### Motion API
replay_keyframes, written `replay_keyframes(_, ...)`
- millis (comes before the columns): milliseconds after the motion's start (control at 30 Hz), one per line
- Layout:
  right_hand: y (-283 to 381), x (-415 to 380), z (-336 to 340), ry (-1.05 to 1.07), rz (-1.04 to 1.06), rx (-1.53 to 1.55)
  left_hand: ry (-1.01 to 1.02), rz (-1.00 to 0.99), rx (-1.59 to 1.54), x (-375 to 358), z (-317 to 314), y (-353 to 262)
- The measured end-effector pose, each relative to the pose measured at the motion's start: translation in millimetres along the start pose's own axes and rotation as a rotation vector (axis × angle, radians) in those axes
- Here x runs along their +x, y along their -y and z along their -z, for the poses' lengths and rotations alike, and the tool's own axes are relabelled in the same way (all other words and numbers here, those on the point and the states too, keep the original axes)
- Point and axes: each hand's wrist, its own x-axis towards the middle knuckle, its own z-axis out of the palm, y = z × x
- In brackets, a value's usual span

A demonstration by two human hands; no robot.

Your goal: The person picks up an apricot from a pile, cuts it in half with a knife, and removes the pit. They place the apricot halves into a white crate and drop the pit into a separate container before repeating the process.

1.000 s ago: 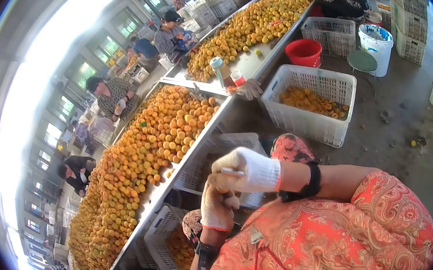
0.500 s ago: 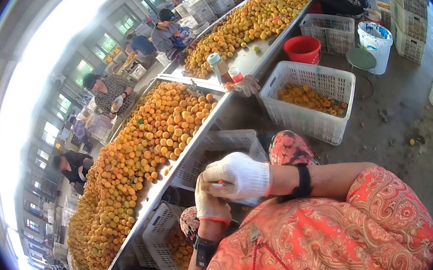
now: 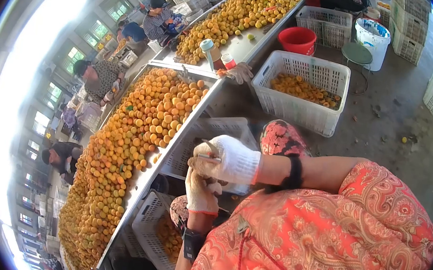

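My right hand, in a white knitted glove, is closed around a small thin tool with a pale, metallic-looking shaft. Just beneath it, touching it, is my left hand in a stained white glove, its fingers curled together. What the left fingers hold is hidden. Both hands are in front of my body, over a white crate beside the metal table. A large heap of orange fruit covers the table to the left of my hands.
A crate with orange pieces stands beyond my knee, near a red bucket, white bucket and stool. Another crate is at lower left. A bottle and gloves lie near the table joint. Several people work across the tables.
The view has shifted, so most things appear slightly further left and higher. My hands remain together; the right fingers and the tool have turned slightly over the left hand.
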Motion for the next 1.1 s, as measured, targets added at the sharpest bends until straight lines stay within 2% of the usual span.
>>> replay_keyframes(100, -14.4, 6.6, -0.4, -0.038, 0.083, 0.025, -0.032, 0.019, 0.046, 1.8, 2.0, 2.7)
replay_keyframes(167, -23.5, 9.7, -2.3, -0.057, 0.057, 0.057, -0.092, 0.082, -0.073, -0.6, -3.1, 1.4)
replay_keyframes(267, -17.8, 6.1, -1.5, -0.073, 0.019, 0.14, -0.069, 0.061, -0.045, -11.3, -16.2, -2.0)
replay_keyframes(333, -8.9, 4.3, 6.7, -0.063, -0.115, 0.192, -0.045, 0.039, -0.027, -13.4, -10.8, 3.6)
replay_keyframes(400, -10.3, 4.1, 10.8, -0.024, -0.135, 0.28, -0.023, 0.021, -0.004, -16.5, -8.3, 5.7)
replay_keyframes(467, -1.4, 1.8, 15.8, -0.001, -0.278, 0.318, 0.012, 0.026, -0.018, -23.8, -9.5, 4.4)
replay_keyframes(533, 0.9, 3.7, 15.9, -0.006, -0.316, 0.382, 0.067, -0.026, -0.03, -25.9, -6.3, 3.4)
replay_keyframes(667, 17.7, 4.1, 26.3, 0.022, -0.245, 0.377, 0.082, -0.07, 0.013, -20.8, 7.2, -7.8)
replay_keyframes(733, 30.5, 1.6, 33.4, 0.016, -0.127, 0.328, 0.018, -0.034, -0.057, -16.2, 20.6, -17.6)
replay_keyframes(767, 15.1, 6.8, 28.9, -0.056, 0.123, 0.185, -0.002, -0.043, -0.069, -16.4, 23.3, -19.8)
replay_keyframes(800, 11.9, 7.5, 28.7, -0.063, 0.12, 0.183, -0.021, -0.047, -0.081, -18.1, 23.3, -20.3)
replay_keyframes(867, 7.2, 7.0, 28.8, -0.125, 0.523, -0.543, 0.03, -0.053, -0.097, -26.1, 3.5, -25.3)
replay_keyframes(900, -2.7, 10.2, 23.1, -0.13, 0.646, -0.581, 0.073, -0.072, -0.114, -28.4, -3.1, -26.6)
replay_keyframes(933, -6.7, 10.0, 19.5, -0.07, 0.649, -0.625, 0.078, -0.073, -0.121, -26.9, -2.6, -26.1)
replay_keyframes(1000, -11.1, 6.6, 12.9, 0.106, 0.542, -0.608, 0.165, -0.101, 0.126, -25.1, 6.6, -24.7)
replay_keyframes(1033, -13.0, 4.3, 10.8, 0.195, 0.449, -0.525, 0.176, -0.09, -0.022, -22.7, 9.3, -24.6)
replay_keyframes(1100, -22.1, 5.4, 3.4, 0.256, 0.413, -0.329, 0.184, -0.068, -0.051, -31.9, 7.4, -27.2)
